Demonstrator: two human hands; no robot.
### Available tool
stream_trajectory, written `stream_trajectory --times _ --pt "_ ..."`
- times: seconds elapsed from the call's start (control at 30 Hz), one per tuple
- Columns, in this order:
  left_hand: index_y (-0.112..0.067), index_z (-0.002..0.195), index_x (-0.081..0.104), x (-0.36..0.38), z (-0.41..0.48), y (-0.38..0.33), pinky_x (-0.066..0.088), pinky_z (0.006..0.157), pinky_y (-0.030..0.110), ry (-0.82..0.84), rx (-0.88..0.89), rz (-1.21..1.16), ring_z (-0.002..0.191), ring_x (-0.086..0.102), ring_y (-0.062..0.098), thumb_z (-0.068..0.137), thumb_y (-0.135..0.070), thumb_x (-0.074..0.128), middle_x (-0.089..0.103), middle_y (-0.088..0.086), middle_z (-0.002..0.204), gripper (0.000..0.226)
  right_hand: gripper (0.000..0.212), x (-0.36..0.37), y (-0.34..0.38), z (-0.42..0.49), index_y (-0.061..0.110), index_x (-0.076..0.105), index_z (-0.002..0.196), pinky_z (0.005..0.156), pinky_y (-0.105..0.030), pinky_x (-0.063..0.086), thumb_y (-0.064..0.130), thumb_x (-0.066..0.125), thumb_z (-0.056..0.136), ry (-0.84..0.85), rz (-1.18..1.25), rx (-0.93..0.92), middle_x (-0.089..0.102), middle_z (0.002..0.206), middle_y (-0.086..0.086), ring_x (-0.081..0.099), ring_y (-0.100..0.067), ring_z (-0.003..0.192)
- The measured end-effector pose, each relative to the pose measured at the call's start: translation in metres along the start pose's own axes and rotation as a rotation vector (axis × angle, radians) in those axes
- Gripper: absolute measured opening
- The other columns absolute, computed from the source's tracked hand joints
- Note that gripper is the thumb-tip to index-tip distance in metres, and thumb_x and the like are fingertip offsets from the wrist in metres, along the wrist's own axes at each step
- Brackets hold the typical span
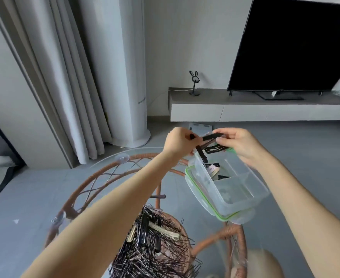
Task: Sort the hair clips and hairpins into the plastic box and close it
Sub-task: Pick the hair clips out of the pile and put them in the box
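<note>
A heap of hairpins (155, 245) filled the basket (186, 240) nearest the camera. Above the open plastic box (232, 189) on the glass tabletop (113, 163), left hand (178, 144) and right hand (238, 145) fingers pinched black hair clips (211, 137), apparently separating them for its compartments.

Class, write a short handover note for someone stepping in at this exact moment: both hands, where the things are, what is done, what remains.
Left hand and right hand together pinch black hair clips above the far end of the plastic box.
Box is open, sitting on its green-rimmed lid on the glass table; a few clips lie in its far compartments, the near one looks bare.
A big pile of hairpins fills the wicker basket.
Left: sort the pile, close the box.
</note>
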State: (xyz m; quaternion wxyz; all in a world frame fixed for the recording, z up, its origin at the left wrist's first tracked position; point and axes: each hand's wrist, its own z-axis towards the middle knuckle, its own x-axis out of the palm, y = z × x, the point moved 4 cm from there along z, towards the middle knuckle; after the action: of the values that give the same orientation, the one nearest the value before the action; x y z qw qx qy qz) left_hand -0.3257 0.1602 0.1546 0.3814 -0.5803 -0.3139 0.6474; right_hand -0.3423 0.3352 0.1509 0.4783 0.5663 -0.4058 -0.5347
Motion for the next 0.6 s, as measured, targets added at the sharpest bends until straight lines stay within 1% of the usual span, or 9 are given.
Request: stream_trajectory --times 0.1,0.17,0.23,0.3,0.33,0.37,0.47,0.53,0.6 --pt "-0.010 0.082 0.071 0.046 0.020 0.000 0.059 0.068 0.034 0.068 -0.129 -0.125 0.046 0.059 0.012 0.084 -0.015 0.061 0.061 0.004 0.062 0.011 0.033 -0.028 -0.026 0.012 -0.004 0.060 0.112 0.049 -0.014 0.047 -0.014 0.055 0.081 -0.136 -0.063 0.046 0.050 0.070 -0.004 0.049 -0.015 0.064" --pt "-0.010 0.081 0.069 0.071 0.027 0.005 0.059 0.075 0.035 0.145 -0.203 -0.129 0.051 0.061 0.017 0.085 -0.014 0.061 0.059 0.003 0.060 0.010 0.031 -0.038 -0.049 0.019 -0.005 0.062 0.109 0.055 -0.022 0.043 -0.015 0.055 0.080 -0.210 -0.196 0.085 0.051 0.069 -0.005 0.047 -0.017 0.064" --pt "-0.011 0.078 0.065 0.090 0.029 0.010 0.055 0.080 0.033 0.250 -0.238 -0.016 0.063 0.062 0.023 0.084 -0.018 0.060 0.060 0.007 0.064 0.011 0.031 -0.040 -0.069 0.024 -0.005 0.064 0.108 0.061 -0.024 0.040 -0.013 0.056 0.079 -0.236 -0.325 0.135 0.060 0.080 -0.010 0.050 -0.019 0.073" --pt "-0.011 0.071 0.057 0.094 0.029 0.014 0.052 0.069 0.027 0.303 -0.262 0.092 0.067 0.057 0.022 0.086 -0.019 0.057 0.060 0.009 0.069 0.016 0.031 -0.033 -0.082 0.028 -0.001 0.065 0.109 0.069 -0.027 0.043 -0.009 0.058 0.080 -0.187 -0.438 0.165 0.066 0.098 -0.017 0.054 -0.021 0.083" --pt "-0.012 0.068 0.054 0.092 0.030 0.016 0.051 0.064 0.025 0.308 -0.265 0.100 0.066 0.056 0.021 0.087 -0.017 0.055 0.060 0.009 0.072 0.019 0.032 -0.029 -0.086 0.029 0.001 0.065 0.111 0.073 -0.027 0.043 -0.006 0.059 0.081 -0.151 -0.493 0.167 0.067 0.107 -0.018 0.057 -0.022 0.087" --pt "-0.013 0.068 0.053 0.088 0.030 0.018 0.053 0.063 0.024 0.311 -0.268 0.074 0.066 0.058 0.021 0.088 -0.013 0.054 0.061 0.009 0.076 0.020 0.032 -0.025 -0.088 0.030 0.004 0.064 0.113 0.077 -0.027 0.042 -0.003 0.058 0.082 -0.117 -0.554 0.163 0.066 0.112 -0.017 0.059 -0.023 0.091" --pt "-0.014 0.078 0.056 0.062 0.030 0.025 0.059 0.071 0.030 0.266 -0.278 0.000 0.075 0.065 0.024 0.089 -0.010 0.052 0.063 0.009 0.085 0.012 0.037 -0.017 -0.082 0.025 0.011 0.061 0.119 0.086 -0.026 0.042 0.002 0.051 0.084 -0.068 -0.767 0.135 0.062 0.123 -0.013 0.059 -0.027 0.106" --pt "-0.010 0.088 0.058 0.039 0.028 0.033 0.060 0.077 0.037 0.216 -0.305 -0.061 0.083 0.069 0.028 0.089 -0.009 0.052 0.065 0.013 0.092 0.006 0.036 -0.014 -0.069 0.019 0.009 0.062 0.118 0.091 -0.029 0.042 0.004 0.053 0.083 -0.109 -0.867 0.078 0.062 0.123 -0.013 0.056 -0.029 0.112" --pt "-0.006 0.092 0.062 0.015 0.021 0.044 0.061 0.071 0.035 0.160 -0.323 -0.077 0.076 0.068 0.027 0.088 -0.007 0.052 0.065 0.017 0.091 0.010 0.031 -0.006 -0.052 0.009 0.007 0.064 0.112 0.089 -0.029 0.042 0.003 0.054 0.083 -0.174 -0.915 -0.009 0.065 0.117 -0.013 0.057 -0.030 0.110"
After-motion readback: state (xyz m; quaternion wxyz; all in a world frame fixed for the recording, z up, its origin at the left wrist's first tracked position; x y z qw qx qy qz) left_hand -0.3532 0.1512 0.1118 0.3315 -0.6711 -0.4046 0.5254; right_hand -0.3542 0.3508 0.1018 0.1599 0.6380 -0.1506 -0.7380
